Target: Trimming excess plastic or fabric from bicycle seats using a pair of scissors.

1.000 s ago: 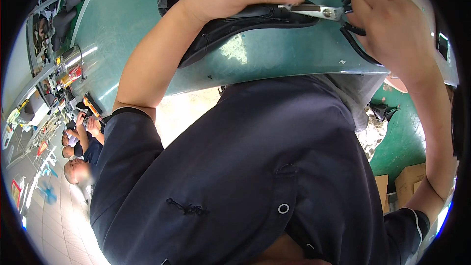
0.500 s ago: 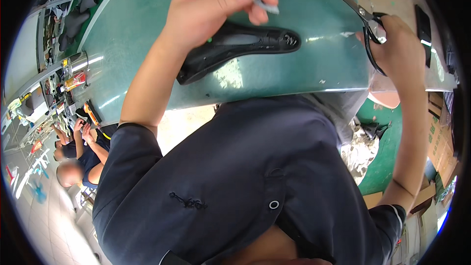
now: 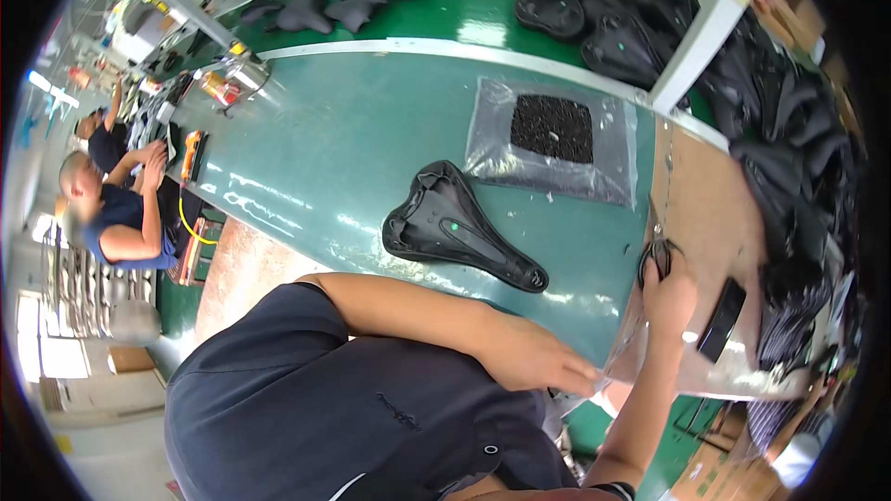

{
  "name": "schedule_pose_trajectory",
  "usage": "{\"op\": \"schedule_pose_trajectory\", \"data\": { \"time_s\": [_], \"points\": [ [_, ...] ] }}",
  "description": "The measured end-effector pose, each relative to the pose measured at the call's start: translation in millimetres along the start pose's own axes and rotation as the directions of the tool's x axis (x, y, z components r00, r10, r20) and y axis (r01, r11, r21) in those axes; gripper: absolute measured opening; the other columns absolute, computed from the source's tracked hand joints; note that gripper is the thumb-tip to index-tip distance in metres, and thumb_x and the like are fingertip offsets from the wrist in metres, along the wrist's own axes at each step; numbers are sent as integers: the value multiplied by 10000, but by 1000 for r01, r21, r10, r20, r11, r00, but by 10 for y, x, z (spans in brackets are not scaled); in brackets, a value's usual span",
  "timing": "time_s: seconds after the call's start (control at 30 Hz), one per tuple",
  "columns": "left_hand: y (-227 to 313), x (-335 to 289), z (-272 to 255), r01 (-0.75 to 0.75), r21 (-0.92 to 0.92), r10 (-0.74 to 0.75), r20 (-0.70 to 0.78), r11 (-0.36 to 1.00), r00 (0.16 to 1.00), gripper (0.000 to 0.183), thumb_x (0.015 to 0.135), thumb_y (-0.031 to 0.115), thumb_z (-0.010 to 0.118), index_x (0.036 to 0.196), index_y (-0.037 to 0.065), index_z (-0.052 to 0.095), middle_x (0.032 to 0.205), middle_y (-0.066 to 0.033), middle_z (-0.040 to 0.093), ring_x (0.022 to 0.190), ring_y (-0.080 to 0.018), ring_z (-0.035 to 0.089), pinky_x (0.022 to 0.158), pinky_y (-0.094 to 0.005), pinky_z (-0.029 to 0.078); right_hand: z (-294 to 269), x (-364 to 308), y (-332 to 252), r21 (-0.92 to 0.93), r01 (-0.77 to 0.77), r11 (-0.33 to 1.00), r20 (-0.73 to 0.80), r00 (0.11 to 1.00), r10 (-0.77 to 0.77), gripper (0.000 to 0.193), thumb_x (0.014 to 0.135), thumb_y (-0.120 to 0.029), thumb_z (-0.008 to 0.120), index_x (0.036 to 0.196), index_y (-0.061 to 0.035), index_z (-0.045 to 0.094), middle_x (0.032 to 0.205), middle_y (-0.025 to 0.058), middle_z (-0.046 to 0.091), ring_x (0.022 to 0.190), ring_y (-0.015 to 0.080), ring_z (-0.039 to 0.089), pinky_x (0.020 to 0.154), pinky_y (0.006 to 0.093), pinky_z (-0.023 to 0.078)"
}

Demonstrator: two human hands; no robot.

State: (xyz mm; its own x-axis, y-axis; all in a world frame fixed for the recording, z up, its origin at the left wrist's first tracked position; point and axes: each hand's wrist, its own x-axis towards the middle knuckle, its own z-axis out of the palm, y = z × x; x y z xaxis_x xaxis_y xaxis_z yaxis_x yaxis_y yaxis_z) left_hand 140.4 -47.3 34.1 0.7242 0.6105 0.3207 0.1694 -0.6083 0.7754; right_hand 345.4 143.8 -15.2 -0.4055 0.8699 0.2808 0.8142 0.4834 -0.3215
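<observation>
A black bicycle saddle (image 3: 464, 227) lies underside up on the green tabletop, its narrow nose toward the lower right. My left hand (image 3: 534, 355) reaches across my body to the table's near edge. Its fingers are stretched out, and a pale spot shows by their tips, too small to name. At the right, my right hand (image 3: 670, 292) is closed round the handles of a pair of scissors (image 3: 657, 258), resting on the tan covering with the blades pointing away from me. Neither hand touches the saddle.
A clear plastic bag (image 3: 487, 144) with small black pieces (image 3: 552, 128) lies beyond the saddle. A black phone (image 3: 721, 320) is right of my right hand. A white post (image 3: 701, 37) rises behind, among black saddle covers (image 3: 622, 46). A co-worker (image 3: 121, 213) sits at the left.
My left hand has swung from above the saddle to the near edge at the right. The right hand has set the scissors down flat, still holding them. The view has tilted toward the table's far side.
</observation>
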Motion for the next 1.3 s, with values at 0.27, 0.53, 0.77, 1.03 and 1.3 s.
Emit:
{"op": "schedule_pose_trajectory", "data": {
  "time_s": [0.27, 0.53, 0.77, 1.03, 1.3],
  "points": [
    [-183, -532, -692, 429, 703, -480, -142, 567, 866, 593, 891, 277, 739, 1396, 34, 543, 1265, -131, 618, 1210, -287, 600, 986, -427, 484, 177, -22, 98, 62, 132, 989, -271, 956, -111, 340, 854, -193, 793, 1128, -12, 704, 1030, 183, 658, 939, 417, 648, 815, 510, 534],
    [-253, -525, -1214, 197, 677, -417, 177, 709, 892, 582, 920, 301, 685, 1405, 26, 519, 1069, -115, 625, 995, -267, 664, 810, -418, 529, 200, -49, 149, 46, 131, 990, -252, 961, -116, 344, 852, -209, 784, 1118, -6, 704, 1044, 181, 656, 961, 414, 647, 833, 509, 535],
    [-676, 339, -2596, 120, 986, 247, -87, -120, 965, 439, 914, 222, 614, 1346, 139, 619, 1315, -63, 632, 1394, -293, 503, 1172, -509, 379, 176, -63, 95, 57, 98, 994, -243, 967, -82, 337, 845, -191, 781, 1117, -4, 710, 1022, 172, 661, 947, 411, 651, 824, 499, 534],
    [-979, 85, -2461, 171, 965, 318, -229, 198, 920, 176, 828, 167, 671, 982, 84, 689, 1155, -73, 640, 1283, -288, 575, 1136, -454, 429, 197, -35, 74, 40, 115, 993, -253, 962, -101, 305, 871, -185, 782, 1114, -17, 707, 1027, 158, 668, 942, 400, 656, 830, 487, 534],
    [-1326, -1176, -2769, 531, 840, -47, -530, 109, 847, 239, 766, 113, 692, 997, 52, 685, 1171, -139, 640, 1286, -349, 576, 1090, -476, 468, 209, -59, 129, 30, 107, 994, -239, 966, -96, 299, 870, -163, 776, 1117, -10, 706, 1007, 160, 667, 909, 378, 663, 805, 467, 541]
  ]
}}
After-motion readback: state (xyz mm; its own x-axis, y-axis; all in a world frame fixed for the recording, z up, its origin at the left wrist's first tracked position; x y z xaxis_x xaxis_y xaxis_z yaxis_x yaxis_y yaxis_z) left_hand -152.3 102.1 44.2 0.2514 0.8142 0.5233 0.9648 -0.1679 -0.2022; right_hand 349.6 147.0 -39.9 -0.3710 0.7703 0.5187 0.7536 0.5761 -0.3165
